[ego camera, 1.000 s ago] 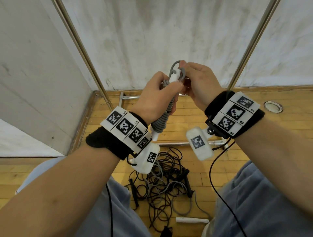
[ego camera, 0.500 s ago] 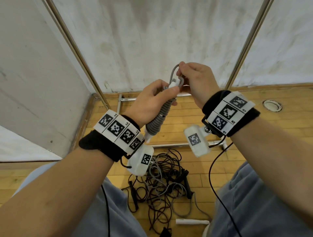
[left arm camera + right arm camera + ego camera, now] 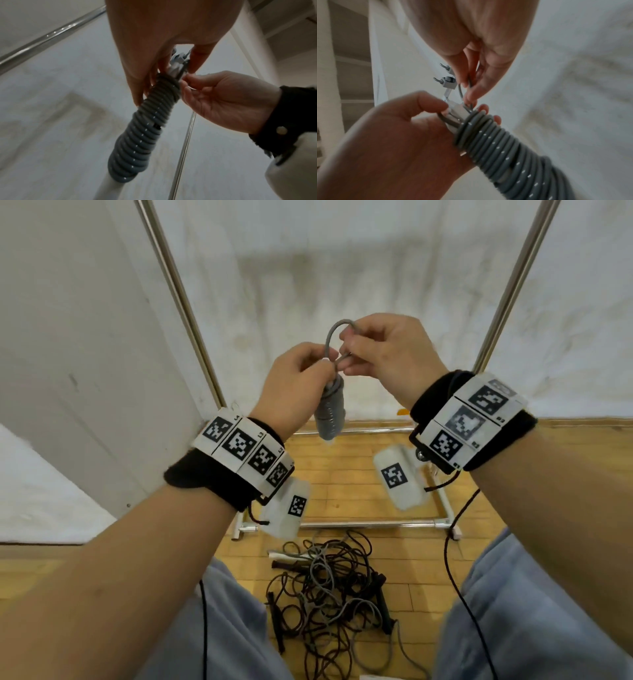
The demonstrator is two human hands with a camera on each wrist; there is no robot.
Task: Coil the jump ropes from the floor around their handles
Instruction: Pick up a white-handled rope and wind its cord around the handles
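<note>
Grey rope (image 3: 330, 409) is wound tight round its white handles (image 3: 109, 186), coil held up at chest height over the floor, well clear of the pile. Judgement: light, cord rubbery and springy w/ a smooth skin, so turns will want to unwind if the end goes slack; handles stiff, best place to hold. Last loop (image 3: 334, 333) stands proud above the coil top.

Left hand (image 3: 294, 385): grip closed round the coil's top end, thumb on the handle tip. Right hand (image 3: 387, 350): fingertips (image 3: 471, 93) pinching the loose loop just above the coil, rest of the fingers curled. Looks like the tail-tuck step; keep tension on the loop, don't let the left grip shift off the top turns.

Room: open air around both hands; wall (image 3: 342, 251) behind, two metal poles (image 3: 178, 302) either side, not close. Below, between the knees, tangled pile of dark ropes (image 3: 329, 594) on the wood floor (image 3: 342, 474), more to do. Wrist-cam cable (image 3: 455, 542) hangs near the pile, possible snag.
</note>
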